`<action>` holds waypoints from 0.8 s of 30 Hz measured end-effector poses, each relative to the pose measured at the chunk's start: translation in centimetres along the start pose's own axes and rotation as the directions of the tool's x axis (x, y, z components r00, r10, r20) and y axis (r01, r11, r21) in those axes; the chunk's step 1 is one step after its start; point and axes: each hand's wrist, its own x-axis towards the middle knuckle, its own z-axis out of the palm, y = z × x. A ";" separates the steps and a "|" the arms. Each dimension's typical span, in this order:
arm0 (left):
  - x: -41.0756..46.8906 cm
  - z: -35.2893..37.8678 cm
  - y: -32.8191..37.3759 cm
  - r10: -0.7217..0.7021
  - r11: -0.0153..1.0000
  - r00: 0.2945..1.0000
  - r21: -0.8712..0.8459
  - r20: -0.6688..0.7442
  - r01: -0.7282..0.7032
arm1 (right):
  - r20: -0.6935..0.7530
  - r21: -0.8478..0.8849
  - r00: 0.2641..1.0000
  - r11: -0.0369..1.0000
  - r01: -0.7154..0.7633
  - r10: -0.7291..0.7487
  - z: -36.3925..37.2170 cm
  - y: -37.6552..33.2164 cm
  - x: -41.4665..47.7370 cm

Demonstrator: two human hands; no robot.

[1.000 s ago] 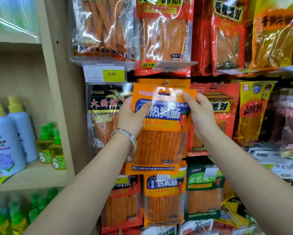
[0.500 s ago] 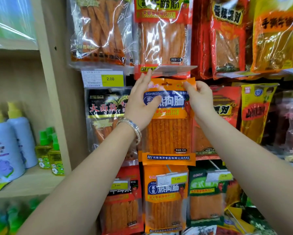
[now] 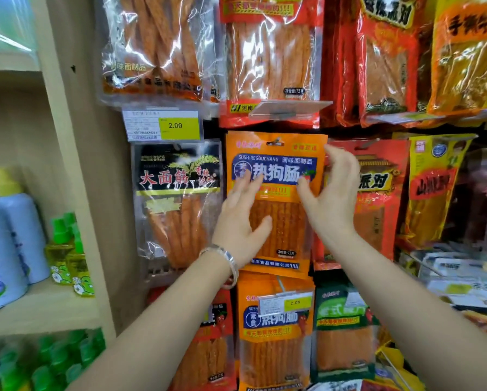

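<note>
An orange snack packet [image 3: 276, 153] with a blue label hangs from a peg in the middle of the display wall. My left hand [image 3: 241, 221], a bracelet on its wrist, lies in front of the packet's lower left with straight, spread fingers that reach the label. My right hand [image 3: 331, 193] hovers at the packet's right edge, fingers loosely bent and spread, gripping nothing.
A black packet [image 3: 177, 198] hangs to the left, a red packet [image 3: 377, 198] to the right, another orange packet [image 3: 273, 345] below. A yellow price tag [image 3: 177, 126] sits above left. A wooden shelf post [image 3: 67, 153] stands at left, with spray bottles [image 3: 19, 230] on its shelf.
The orange packet went up from in front of the display onto its peg. Both hands have let go of its top corners and opened, dropping lower.
</note>
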 end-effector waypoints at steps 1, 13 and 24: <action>-0.7 0.7 -0.7 0.012 0.999 1.000 0.033 0.007 -0.012 | 0.035 -0.101 0.993 0.988 0.116 -0.113 0.1 0.5 -1.0; -0.3 4.5 -5.8 -0.158 0.927 0.956 0.370 0.247 0.058 | 0.597 -0.413 0.783 0.771 0.486 -0.174 4.5 4.8 -2.8; 3.1 2.9 -4.5 -0.313 0.927 0.867 0.325 0.387 0.190 | 0.795 -0.340 0.591 0.908 0.245 0.138 5.2 2.6 1.8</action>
